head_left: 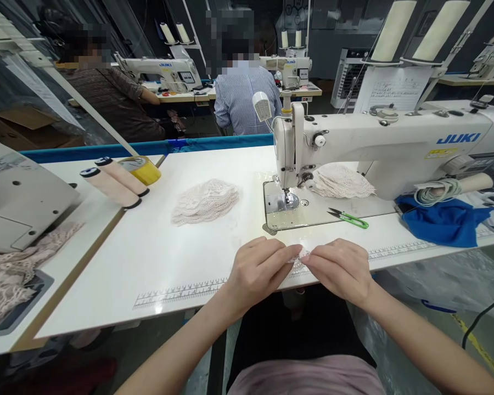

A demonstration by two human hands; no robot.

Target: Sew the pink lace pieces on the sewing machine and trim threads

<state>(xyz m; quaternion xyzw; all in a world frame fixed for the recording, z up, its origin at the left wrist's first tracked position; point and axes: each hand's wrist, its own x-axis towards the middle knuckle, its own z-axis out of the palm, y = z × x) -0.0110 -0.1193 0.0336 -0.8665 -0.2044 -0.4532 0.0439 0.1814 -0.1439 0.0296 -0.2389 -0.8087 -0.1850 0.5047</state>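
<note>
My left hand (257,269) and my right hand (341,267) meet at the front edge of the white table (156,258). Together they pinch a small piece of pale lace (299,258) between the fingertips; most of it is hidden by the fingers. A white JUKI sewing machine (379,145) stands just beyond, its needle plate (284,202) right behind my hands. A stack of pale lace pieces (206,200) lies to the left of the machine. Another stack of lace (341,182) sits under the machine arm.
Green-handled snips (349,218) lie on the machine bed. Blue cloth (444,219) and a thread cone with coiled cord (448,189) lie at right. Two thread cones (115,181) and yellow tape (142,169) lie at left. Two people sit at machines behind.
</note>
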